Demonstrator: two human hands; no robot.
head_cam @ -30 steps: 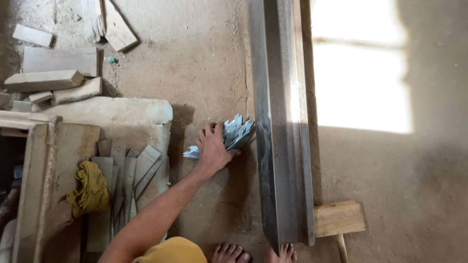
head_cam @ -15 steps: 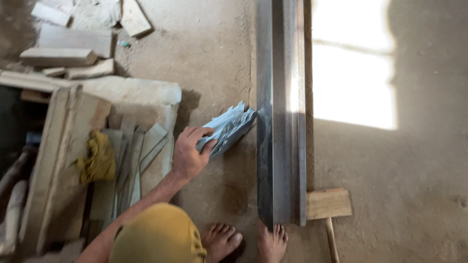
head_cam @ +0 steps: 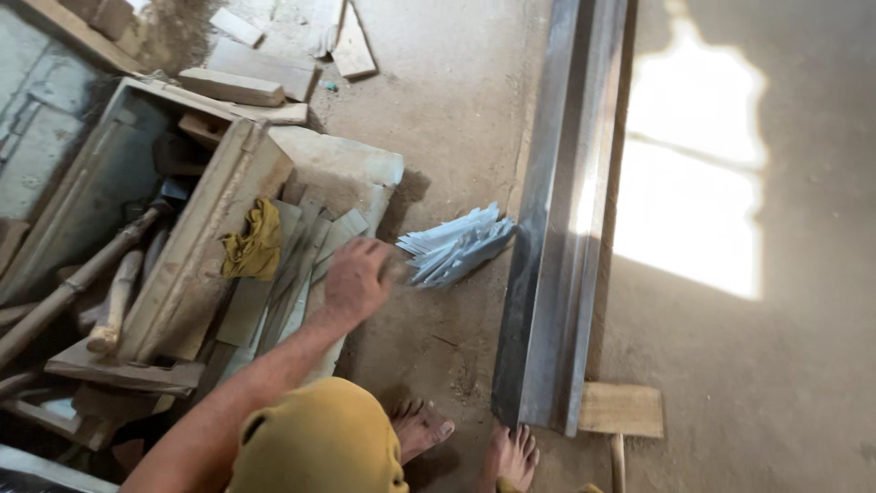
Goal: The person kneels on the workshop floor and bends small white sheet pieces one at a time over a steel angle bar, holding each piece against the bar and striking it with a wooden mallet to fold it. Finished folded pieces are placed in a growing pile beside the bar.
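My left hand [head_cam: 358, 278] is shut on one end of a fanned stack of thin grey-blue flat pieces [head_cam: 456, 245]. The stack is tilted and sticks out to the right, its far end close to a long grey steel beam [head_cam: 558, 228] that lies along the dusty floor. The hand hovers over the right edge of a pile of flat strips [head_cam: 297, 265] next to a wooden frame. My bare arm runs up from the lower left. My right hand is not in view.
A yellow rag [head_cam: 253, 239] lies on a wooden frame [head_cam: 214, 219] amid planks, wood offcuts and tool handles [head_cam: 114, 297] at left. A wood block [head_cam: 622, 409] props the beam's near end. Bare feet [head_cam: 511, 452] and a yellow cloth-covered shape [head_cam: 319, 438] are at the bottom.
The hand closed on the stack beside the beam, lifted it and drew it left, away from the beam. The view swung left, showing more of the wooden frame and planks.
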